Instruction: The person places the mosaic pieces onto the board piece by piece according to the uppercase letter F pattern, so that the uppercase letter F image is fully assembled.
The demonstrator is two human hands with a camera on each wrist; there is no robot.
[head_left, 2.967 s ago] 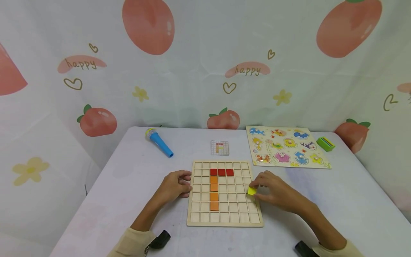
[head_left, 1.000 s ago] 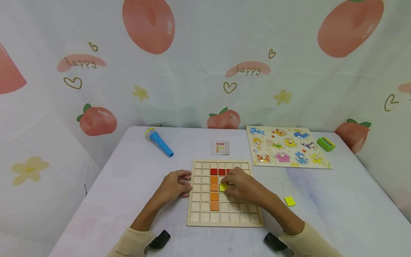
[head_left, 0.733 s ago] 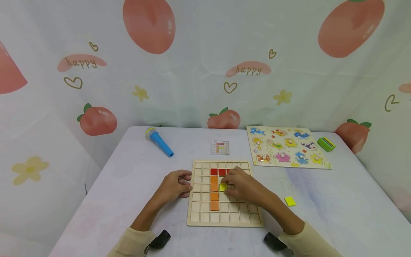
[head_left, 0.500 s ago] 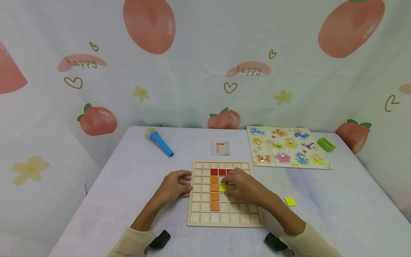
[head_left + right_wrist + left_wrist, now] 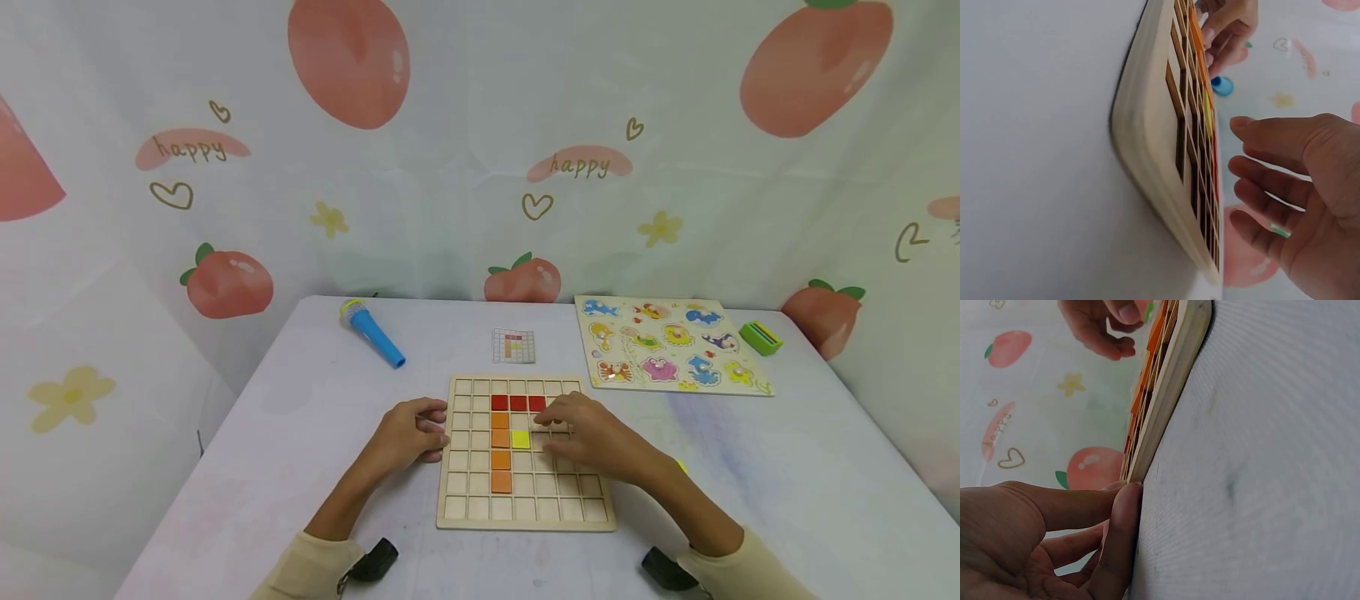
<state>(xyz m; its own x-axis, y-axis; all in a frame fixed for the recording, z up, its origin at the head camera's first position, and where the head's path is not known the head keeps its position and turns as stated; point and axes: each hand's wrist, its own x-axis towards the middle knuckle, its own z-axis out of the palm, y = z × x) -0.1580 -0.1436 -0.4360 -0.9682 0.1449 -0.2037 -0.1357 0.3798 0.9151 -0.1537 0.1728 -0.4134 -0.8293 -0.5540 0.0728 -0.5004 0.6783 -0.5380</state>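
Note:
A wooden grid board lies on the table. Three red tiles form a row in it, with several orange tiles in a column below the leftmost one. One yellow tile sits in a square just right of that column. My left hand holds the board's left edge; in the left wrist view its thumb and a finger meet at that edge. My right hand hovers over the board's right half, fingers apart and holding nothing. Another yellow tile is mostly hidden behind my right forearm.
Behind the board lies a small printed card with a coloured grid pattern. A blue toy microphone is at the back left. An animal peg puzzle and a green block-shaped item occupy the back right.
My right hand carried the yellow tile from the board's right edge to the square beside the orange column, let go and drew back right. The left hand stays at the edge.

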